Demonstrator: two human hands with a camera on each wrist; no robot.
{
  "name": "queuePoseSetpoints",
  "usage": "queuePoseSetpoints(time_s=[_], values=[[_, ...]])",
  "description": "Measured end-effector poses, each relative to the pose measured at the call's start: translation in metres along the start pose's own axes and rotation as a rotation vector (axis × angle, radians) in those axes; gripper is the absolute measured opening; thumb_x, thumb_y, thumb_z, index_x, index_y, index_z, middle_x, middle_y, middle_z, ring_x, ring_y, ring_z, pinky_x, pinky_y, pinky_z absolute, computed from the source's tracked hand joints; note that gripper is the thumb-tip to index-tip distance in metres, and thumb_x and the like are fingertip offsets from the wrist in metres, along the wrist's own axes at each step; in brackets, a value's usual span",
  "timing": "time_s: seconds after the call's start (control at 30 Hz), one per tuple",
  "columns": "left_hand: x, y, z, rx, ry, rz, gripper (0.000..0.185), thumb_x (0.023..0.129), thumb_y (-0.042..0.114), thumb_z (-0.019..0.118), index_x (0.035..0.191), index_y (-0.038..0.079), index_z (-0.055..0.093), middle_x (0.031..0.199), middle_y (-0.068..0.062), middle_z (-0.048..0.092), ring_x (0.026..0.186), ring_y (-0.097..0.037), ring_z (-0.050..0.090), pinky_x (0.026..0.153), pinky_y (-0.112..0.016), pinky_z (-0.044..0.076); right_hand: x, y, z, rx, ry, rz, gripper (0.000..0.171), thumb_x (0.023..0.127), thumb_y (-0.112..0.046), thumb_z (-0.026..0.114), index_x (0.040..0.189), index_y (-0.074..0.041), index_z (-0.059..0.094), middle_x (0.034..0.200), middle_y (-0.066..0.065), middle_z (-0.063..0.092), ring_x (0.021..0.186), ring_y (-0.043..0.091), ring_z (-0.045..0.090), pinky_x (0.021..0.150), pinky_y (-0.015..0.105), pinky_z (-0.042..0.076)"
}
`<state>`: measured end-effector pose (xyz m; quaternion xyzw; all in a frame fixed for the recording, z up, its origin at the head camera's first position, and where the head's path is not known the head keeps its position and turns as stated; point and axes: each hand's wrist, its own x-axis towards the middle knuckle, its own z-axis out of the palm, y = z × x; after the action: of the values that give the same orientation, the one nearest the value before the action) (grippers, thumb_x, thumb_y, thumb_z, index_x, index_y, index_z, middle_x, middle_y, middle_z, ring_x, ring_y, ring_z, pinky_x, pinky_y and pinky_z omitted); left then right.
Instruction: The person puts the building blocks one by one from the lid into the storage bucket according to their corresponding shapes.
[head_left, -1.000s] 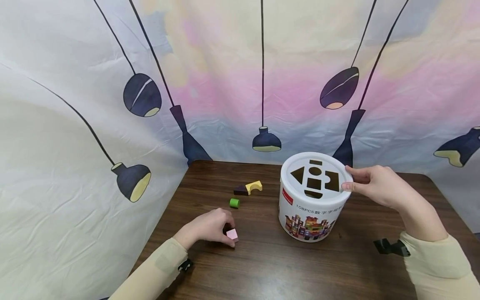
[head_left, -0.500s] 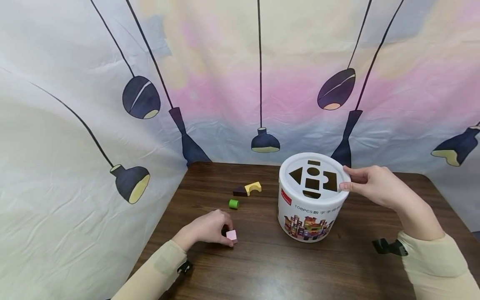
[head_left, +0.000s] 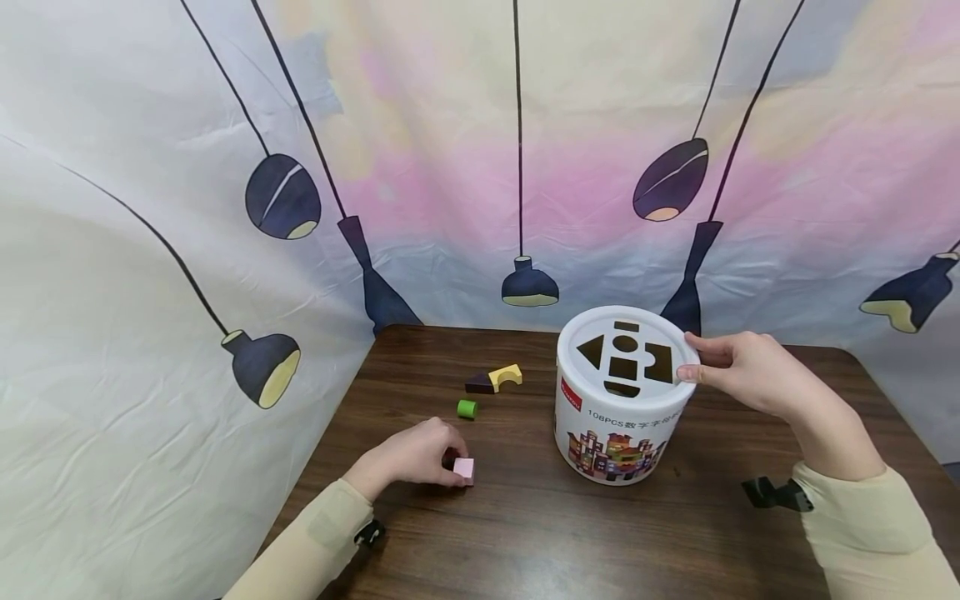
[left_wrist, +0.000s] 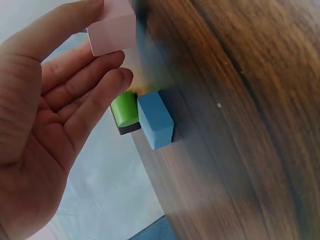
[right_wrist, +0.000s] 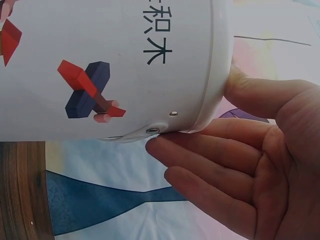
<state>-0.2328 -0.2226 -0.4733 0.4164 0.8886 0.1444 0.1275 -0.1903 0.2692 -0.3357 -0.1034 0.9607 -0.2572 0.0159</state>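
Pinching the pink cube (head_left: 464, 468) w/ my left hand (head_left: 411, 457), thumb & fingertips curled round it, right at the tabletop, well off to the left-front of the white bucket (head_left: 621, 417). Vs a sec ago almost nothing has shifted: same grip, same spot, cube maybe a hair closer to me. Left wrist view shows the cube (left_wrist: 112, 27) between thumb & fingertips (left_wrist: 107, 62), and I can't tell from there whether it's touching the wood or just off it. So I judge the pick is secured but the lift hasn't rly started.

My right hand (head_left: 742, 371) is on the bucket's right rim, thumb on the lid edge, fingers wrapped down the wall; the right wrist view confirms fingers (right_wrist: 200, 150) curled under the lid lip (right_wrist: 217, 70). No change there either, so the bucket is steadied, upright, lid w/ shape cutouts (head_left: 626, 354) facing up.

Rel. to the bucket: green cylinder (head_left: 467, 408) sits left of it, near the cube but apart; yellow arch (head_left: 507, 375) & dark wedge (head_left: 480, 383) lie touching each other, left & a bit behind. A blue block (left_wrist: 156, 120) shows just beside the green one (left_wrist: 125, 108) in the wrist view; the head cam hides it behind my hand.

Table (head_left: 675, 533) is dark wood.
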Motion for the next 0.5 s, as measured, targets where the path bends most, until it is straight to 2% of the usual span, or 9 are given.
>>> queuePoseSetpoints(time_s=[0.2, 0.4, 0.5], values=[[0.000, 0.002, -0.009, -0.022, 0.022, 0.036, 0.018, 0.090, 0.028, 0.089, 0.100, 0.015, 0.081, 0.091, 0.014, 0.069, 0.078, -0.007, 0.063, 0.069, -0.020, 0.052, 0.000, -0.002, -0.001, 0.009, -0.005, 0.004, 0.078, 0.100, -0.052, 0.074, 0.154, 0.001, 0.053, 0.135, 0.028, 0.066, 0.132, 0.053, 0.058, 0.098, 0.071, 0.050], [0.002, 0.006, -0.031, -0.035, 0.076, 0.051, 0.017, 0.090, 0.021, 0.088, 0.103, 0.013, 0.080, 0.094, 0.010, 0.069, 0.081, -0.020, 0.068, 0.069, -0.022, 0.053, -0.001, -0.003, -0.001, 0.010, -0.003, 0.003, 0.078, 0.101, -0.050, 0.074, 0.154, 0.002, 0.052, 0.136, 0.028, 0.065, 0.131, 0.053, 0.058, 0.097, 0.070, 0.051], [0.004, 0.007, -0.043, -0.029, 0.103, 0.056, 0.017, 0.090, 0.019, 0.087, 0.104, 0.014, 0.079, 0.092, 0.011, 0.067, 0.078, -0.019, 0.066, 0.067, -0.022, 0.052, -0.001, -0.003, -0.001, 0.009, -0.002, 0.005, 0.078, 0.101, -0.050, 0.074, 0.154, 0.002, 0.052, 0.136, 0.029, 0.065, 0.131, 0.053, 0.058, 0.097, 0.070, 0.051]])
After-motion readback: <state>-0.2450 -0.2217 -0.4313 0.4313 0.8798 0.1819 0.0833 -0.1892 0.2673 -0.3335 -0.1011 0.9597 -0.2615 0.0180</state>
